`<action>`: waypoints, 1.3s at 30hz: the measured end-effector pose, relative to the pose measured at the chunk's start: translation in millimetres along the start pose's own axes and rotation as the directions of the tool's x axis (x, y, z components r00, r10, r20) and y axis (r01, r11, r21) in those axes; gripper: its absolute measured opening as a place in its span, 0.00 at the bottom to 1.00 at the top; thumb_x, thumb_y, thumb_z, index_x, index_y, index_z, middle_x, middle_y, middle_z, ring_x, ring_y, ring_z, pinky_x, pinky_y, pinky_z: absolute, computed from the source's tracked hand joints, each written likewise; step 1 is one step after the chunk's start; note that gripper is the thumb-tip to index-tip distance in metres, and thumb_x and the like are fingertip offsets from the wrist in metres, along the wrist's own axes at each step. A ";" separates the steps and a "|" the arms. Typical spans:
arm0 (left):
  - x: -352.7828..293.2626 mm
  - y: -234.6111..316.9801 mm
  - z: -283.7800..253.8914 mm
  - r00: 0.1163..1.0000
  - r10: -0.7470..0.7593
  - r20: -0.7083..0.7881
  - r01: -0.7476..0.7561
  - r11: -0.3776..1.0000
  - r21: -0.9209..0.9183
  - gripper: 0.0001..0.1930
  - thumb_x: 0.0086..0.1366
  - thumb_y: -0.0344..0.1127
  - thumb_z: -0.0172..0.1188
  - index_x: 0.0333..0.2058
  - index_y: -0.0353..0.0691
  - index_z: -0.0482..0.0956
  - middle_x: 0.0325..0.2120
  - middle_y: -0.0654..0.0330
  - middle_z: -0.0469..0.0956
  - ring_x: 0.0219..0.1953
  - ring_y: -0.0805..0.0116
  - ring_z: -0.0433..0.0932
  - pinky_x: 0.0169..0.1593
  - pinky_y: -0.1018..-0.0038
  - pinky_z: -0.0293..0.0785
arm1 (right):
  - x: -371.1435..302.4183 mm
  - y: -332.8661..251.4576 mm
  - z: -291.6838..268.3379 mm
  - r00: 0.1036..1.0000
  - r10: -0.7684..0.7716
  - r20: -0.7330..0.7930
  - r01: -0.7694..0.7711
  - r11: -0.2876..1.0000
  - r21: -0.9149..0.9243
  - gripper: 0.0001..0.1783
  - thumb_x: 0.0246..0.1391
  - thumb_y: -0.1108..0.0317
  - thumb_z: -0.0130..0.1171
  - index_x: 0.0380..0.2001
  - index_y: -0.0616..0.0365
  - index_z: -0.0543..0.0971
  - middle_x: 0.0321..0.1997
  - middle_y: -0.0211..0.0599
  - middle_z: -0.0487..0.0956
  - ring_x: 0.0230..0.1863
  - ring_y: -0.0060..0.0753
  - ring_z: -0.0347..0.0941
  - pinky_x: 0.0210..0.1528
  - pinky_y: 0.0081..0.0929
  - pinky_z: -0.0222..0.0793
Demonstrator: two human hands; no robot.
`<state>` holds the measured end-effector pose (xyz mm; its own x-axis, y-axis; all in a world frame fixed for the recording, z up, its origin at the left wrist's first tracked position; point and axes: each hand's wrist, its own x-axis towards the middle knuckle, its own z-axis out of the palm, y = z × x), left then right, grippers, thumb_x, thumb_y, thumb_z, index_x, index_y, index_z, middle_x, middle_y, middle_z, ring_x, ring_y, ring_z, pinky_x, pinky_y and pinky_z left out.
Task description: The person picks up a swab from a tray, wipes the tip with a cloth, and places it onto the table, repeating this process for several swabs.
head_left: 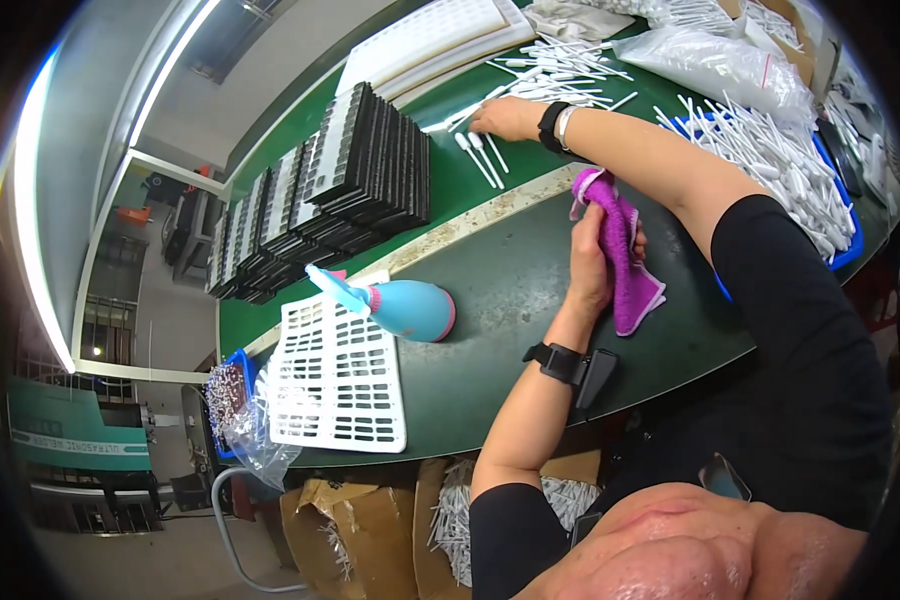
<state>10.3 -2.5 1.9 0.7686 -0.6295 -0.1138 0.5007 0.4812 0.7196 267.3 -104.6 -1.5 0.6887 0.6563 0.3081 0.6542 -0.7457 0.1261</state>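
My left hand [592,255] is closed round a purple cloth [622,262] with a pale edge, and the cloth hangs down over the dark green table. Farther off, my right hand [510,118] reaches across to the green worktop, its fingers bent together at the tabletop. Whatever they pinch is hidden or too small to name. Right by those fingertips lie a few white sticks with thick ends [485,160]. Behind the hand spreads a loose pile of the same white sticks [565,70].
A blue spray bottle [412,310] lies by a white slotted plastic sheet [338,380]. Stacked black trays [355,165] stand at left. At right, a blue bin [850,235] is heaped with white sticks, beside a clear plastic bag [725,75]. Open cardboard boxes [370,520] sit below the table.
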 end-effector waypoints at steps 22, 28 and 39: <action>-1.3 17.7 -15.9 0.992 0.076 0.104 -0.061 0.988 -0.142 0.25 0.69 0.55 0.37 0.33 0.38 0.73 0.21 0.61 0.73 0.22 0.70 0.71 0.29 0.75 0.70 | -170.1 -131.6 -215.3 0.853 0.340 0.396 -0.375 -0.127 0.918 0.20 0.63 0.54 0.48 0.32 0.62 0.75 0.31 0.36 0.80 0.26 0.21 0.76 0.22 0.16 0.67; -9.8 18.5 8.8 0.991 0.133 0.019 -0.132 0.991 -0.011 0.24 0.70 0.53 0.33 0.33 0.41 0.73 0.22 0.62 0.75 0.21 0.70 0.73 0.24 0.75 0.71 | -230.0 -210.2 -190.4 0.782 0.530 0.327 -0.208 -0.272 0.939 0.14 0.64 0.59 0.46 0.38 0.60 0.68 0.32 0.36 0.79 0.26 0.19 0.74 0.22 0.12 0.65; -16.0 18.2 25.5 0.981 0.192 -0.015 -0.193 0.981 -0.031 0.26 0.70 0.53 0.35 0.39 0.37 0.75 0.29 0.57 0.78 0.30 0.68 0.76 0.33 0.74 0.73 | -228.7 -212.8 -147.0 0.694 0.621 0.364 0.003 -0.508 0.861 0.11 0.64 0.58 0.46 0.38 0.55 0.68 0.25 0.26 0.73 0.22 0.15 0.68 0.20 0.11 0.59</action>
<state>-3.1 0.8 34.2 0.8565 -0.5159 0.0165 0.3551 0.6122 0.7065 -75.4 -112.8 39.7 0.9981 0.0338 -0.0511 -0.0611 0.4802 -0.8750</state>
